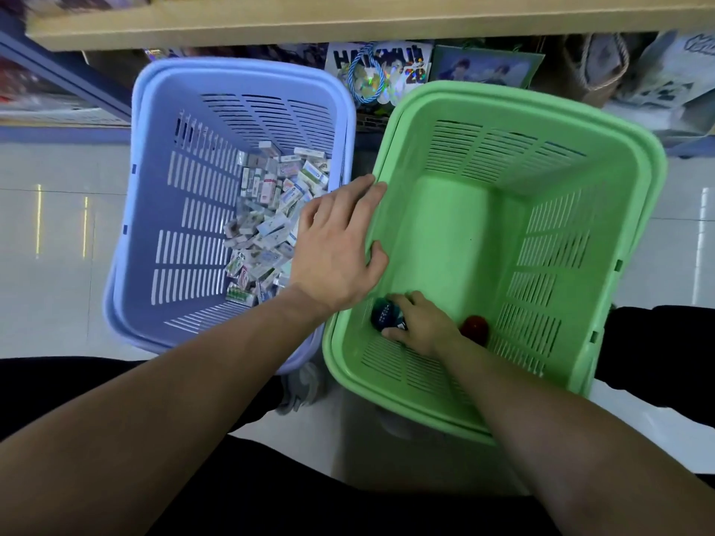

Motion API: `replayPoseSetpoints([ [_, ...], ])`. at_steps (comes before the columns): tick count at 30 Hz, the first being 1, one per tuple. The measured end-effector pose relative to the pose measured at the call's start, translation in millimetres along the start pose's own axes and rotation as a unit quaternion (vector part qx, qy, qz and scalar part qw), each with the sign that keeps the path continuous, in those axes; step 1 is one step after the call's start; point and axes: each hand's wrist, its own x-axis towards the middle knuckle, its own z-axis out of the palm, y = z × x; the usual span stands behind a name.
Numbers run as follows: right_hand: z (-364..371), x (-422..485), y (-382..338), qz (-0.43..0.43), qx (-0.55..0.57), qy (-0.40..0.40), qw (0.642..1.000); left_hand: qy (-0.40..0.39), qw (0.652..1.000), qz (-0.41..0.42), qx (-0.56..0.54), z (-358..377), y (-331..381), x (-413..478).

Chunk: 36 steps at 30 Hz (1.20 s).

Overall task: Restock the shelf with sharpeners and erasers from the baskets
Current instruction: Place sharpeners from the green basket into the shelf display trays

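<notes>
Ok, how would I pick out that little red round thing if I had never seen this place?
Start at the light green slotted plastic basket, the right-hand one of two. On its bottom near the person, just right of the right hand gripping a dark blue round item, lies the small red round object. It is the only red thing there, and no hand touches it.

we are in a shop, seemingly for stationery: a wooden shelf (348, 21) ahead, printed cards (381, 67) and a rope-handled gift bag (596, 67) stocked beneath it, and on the tiled floor (58, 284) a blue basket (127, 303) of small boxed erasers (267, 226) beside a green basket (638, 187).
</notes>
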Motion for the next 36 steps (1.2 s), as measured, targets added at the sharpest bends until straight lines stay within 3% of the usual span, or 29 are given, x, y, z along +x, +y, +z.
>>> replayPoseSetpoints([
  [7, 1, 4, -12, 0.004, 0.107, 0.018, 0.994, -0.008, 1.0, -0.005, -0.001, -1, 1, 0],
  [17, -24, 7, -18, 0.002, 0.158, 0.101, 0.982, -0.01, 1.0, -0.004, -0.003, -2, 1, 0],
  [21, -75, -3, -21, 0.015, 0.179, 0.172, 0.969, -0.024, 1.0, -0.01, -0.01, -5, 3, 0],
  [26, -148, -35, -35, 0.002, 0.241, 0.288, 0.927, -0.06, 0.998, -0.031, -0.012, -15, 7, 4],
  [30, -196, -81, -66, -0.054, 0.25, 0.312, 0.915, -0.053, 0.988, -0.087, -0.117, -47, 27, 22],
  [33, -229, -126, -93, -0.111, 0.288, 0.306, 0.9, -0.088, 0.95, -0.064, -0.292, -84, 40, 35],
  [36, -253, -170, -114, -0.154, 0.332, 0.292, 0.884, -0.098, 0.912, -0.012, -0.397, -125, 54, 37],
])
